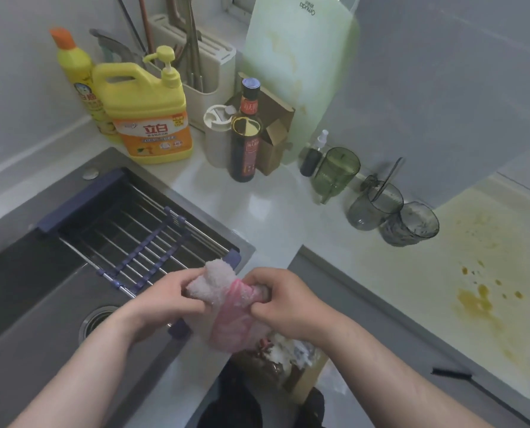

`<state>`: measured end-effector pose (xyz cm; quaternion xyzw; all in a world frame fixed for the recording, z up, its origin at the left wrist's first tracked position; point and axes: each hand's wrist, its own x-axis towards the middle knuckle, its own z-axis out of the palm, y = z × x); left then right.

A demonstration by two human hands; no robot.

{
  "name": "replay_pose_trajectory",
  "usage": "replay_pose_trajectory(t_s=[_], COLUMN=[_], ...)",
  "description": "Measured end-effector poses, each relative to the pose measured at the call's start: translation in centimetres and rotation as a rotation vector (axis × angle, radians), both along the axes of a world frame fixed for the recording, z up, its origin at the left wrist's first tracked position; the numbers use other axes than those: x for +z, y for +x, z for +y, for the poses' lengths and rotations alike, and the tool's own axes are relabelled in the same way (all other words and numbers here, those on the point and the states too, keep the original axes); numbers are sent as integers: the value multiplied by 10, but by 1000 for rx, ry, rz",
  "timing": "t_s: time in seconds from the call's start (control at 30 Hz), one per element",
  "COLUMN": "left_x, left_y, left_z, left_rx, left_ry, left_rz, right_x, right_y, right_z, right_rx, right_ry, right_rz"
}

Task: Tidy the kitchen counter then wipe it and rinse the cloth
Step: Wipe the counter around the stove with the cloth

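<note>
The fluffy pink cloth (226,301) was held at the front edge of the pale counter (267,217), both ends clamped in curled fingers of the left hand (168,299) and right hand (283,304), apparently being wrung. Twisting was best done over the dark steel sink (41,304) beyond.

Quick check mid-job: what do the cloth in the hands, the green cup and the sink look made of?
Cloth: fluffy pink-and-white microfibre or terry, going by its nubbly pile. Green cup: see-through tinted plastic or glass; cannot tell which. Sink: dark grey brushed metal, probably stainless steel, given its dull sheen.
</note>
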<state>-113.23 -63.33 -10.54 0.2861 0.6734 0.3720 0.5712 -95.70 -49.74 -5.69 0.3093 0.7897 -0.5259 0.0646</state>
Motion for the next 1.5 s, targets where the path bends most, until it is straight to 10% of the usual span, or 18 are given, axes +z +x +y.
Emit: replay_pose_trajectory(t_s=[0.43,0.93,1.3,1.5], left_x=[91,127,149,148], left_y=[136,409,519,575], left_z=[24,31,83,123], left_rx=[147,-162,-151,-262], left_ry=[340,404,418,401], left_rz=[-153,-971,-353,-363], right_x=[67,42,76,80], right_y=[160,426,544,599], right_z=[5,-56,-64,-47], right_rx=[-279,-769,-1197,-1325], right_ry=[141,-506,-225,-79], right_rz=[199,657,852,791])
